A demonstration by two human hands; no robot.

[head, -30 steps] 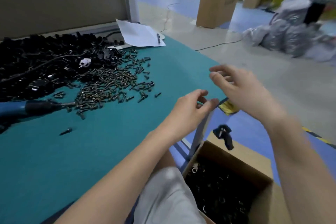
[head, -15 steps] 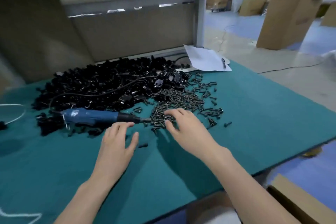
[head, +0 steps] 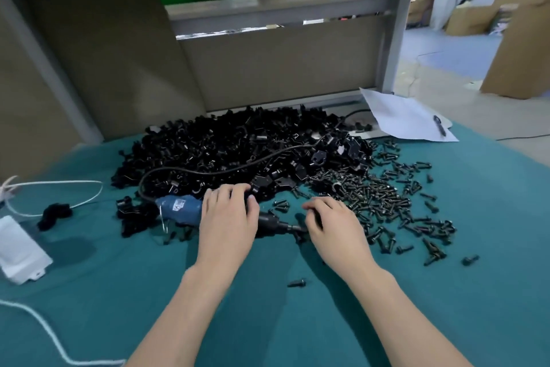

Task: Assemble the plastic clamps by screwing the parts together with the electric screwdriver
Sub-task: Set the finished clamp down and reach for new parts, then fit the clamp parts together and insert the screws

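From the head view, our left hand (head: 227, 217) lies across the screwdriver (head: 181, 209), fingertips at the clamp parts (head: 238, 146) just beyond. Our right hand (head: 333, 223) curls at the screws (head: 378, 197) beside it. We cannot tell whether either hand grasps anything. We judge nothing is assembled yet.

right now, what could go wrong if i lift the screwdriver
1. The cord lies over the clamp pile; lifting the screwdriver may drag clamps around.
2. The right hand sits by the bit; a start-up could nick fingers.
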